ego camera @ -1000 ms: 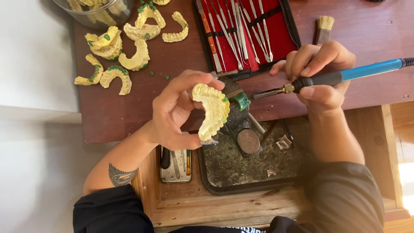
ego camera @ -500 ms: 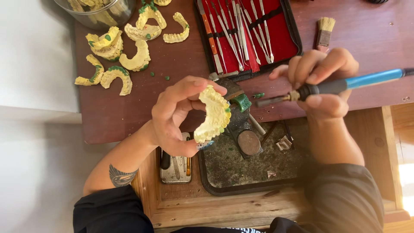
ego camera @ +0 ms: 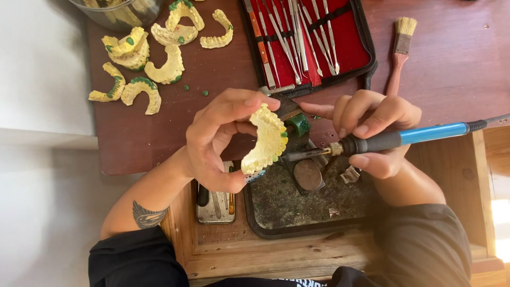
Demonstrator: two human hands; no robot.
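Observation:
My left hand holds a yellow horseshoe-shaped dental cast upright between thumb and fingers, above the dark tray. Small green wax spots sit along the cast's right edge. My right hand grips a blue-and-black heated wax tool like a pen. Its metal tip touches the cast's lower right edge. A green wax lump shows just behind the cast.
Several more yellow casts with green wax lie at the table's upper left, beside a glass bowl. A red case of metal instruments lies open at top centre, a bristle brush to its right. A small tin sits in the wooden drawer.
My right hand has brought the tool's tip leftward and down onto the cast. My left hand has turned the cast slightly toward it.

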